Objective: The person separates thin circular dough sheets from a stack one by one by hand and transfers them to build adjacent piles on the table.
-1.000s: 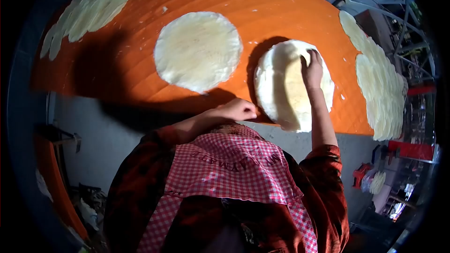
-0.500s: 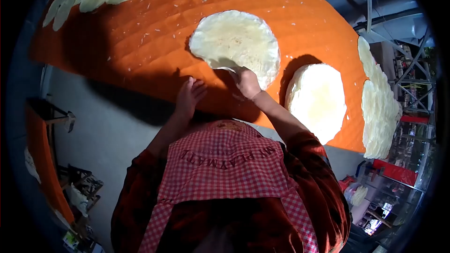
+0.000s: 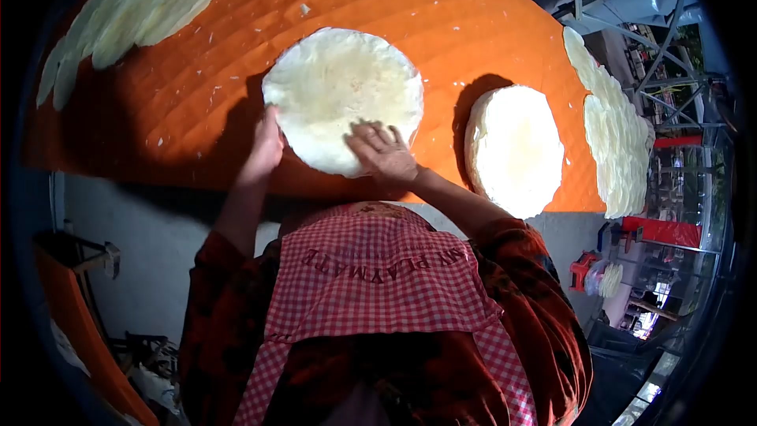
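Observation:
A round stack of thin, pale flatbread sheets [image 3: 339,79] lies on the orange table in front of me. My right hand [image 3: 385,153] is palm down with fingers spread on the lower right part of its top sheet. Against the stack's left edge rests my left hand [image 3: 268,142], its fingers extended along the rim and partly hidden. Neither hand grips anything that I can see. To the right stands a second, brightly lit stack of flatbread sheets [image 3: 516,151], apart from both hands.
Overlapping pale sheets [image 3: 158,0] cover the table's far left, and more overlapping sheets [image 3: 619,142] lie along its right end. White crumbs dot the orange table [image 3: 441,55]. A red stool [image 3: 582,270] stands on the floor at right.
My right hand has let go of the lifted near edge and now lies flat on top. The folded edge is down. My left hand has moved up to the stack's left rim.

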`<control>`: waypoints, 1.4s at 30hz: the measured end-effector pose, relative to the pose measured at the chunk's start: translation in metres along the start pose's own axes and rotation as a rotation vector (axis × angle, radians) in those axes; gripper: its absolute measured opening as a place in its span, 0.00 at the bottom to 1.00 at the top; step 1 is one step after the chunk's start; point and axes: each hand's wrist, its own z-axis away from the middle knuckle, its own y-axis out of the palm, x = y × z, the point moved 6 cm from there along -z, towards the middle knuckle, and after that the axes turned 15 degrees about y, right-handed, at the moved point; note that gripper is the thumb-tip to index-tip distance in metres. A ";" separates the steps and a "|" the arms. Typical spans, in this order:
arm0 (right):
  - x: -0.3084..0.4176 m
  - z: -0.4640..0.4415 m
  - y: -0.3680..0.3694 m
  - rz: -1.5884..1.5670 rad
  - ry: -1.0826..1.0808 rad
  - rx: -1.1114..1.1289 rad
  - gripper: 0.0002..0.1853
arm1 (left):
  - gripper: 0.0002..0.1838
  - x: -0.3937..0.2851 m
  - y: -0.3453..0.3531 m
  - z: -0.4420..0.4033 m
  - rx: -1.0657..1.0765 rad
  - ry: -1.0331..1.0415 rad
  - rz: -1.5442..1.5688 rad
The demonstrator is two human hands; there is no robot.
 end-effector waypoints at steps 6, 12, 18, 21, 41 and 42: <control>-0.019 -0.007 0.007 -0.310 0.135 -0.058 0.23 | 0.44 -0.048 0.024 0.002 0.182 -0.176 0.365; 0.059 -0.034 0.013 -0.655 0.172 0.230 0.27 | 0.41 -0.014 0.015 0.101 0.300 -0.221 0.550; 0.061 -0.033 0.047 -0.702 0.053 0.191 0.28 | 0.26 0.026 -0.009 0.122 0.173 -0.151 0.583; 0.062 -0.033 0.047 -0.836 0.089 0.260 0.27 | 0.27 0.003 -0.004 0.127 0.194 -0.002 0.400; -0.122 -0.225 -0.048 -0.338 -0.228 0.006 0.07 | 0.19 0.053 -0.074 0.095 -0.407 -0.017 -0.012; -0.148 -0.250 -0.079 0.191 -0.135 -0.114 0.08 | 0.19 0.054 -0.073 0.094 -0.407 -0.020 -0.003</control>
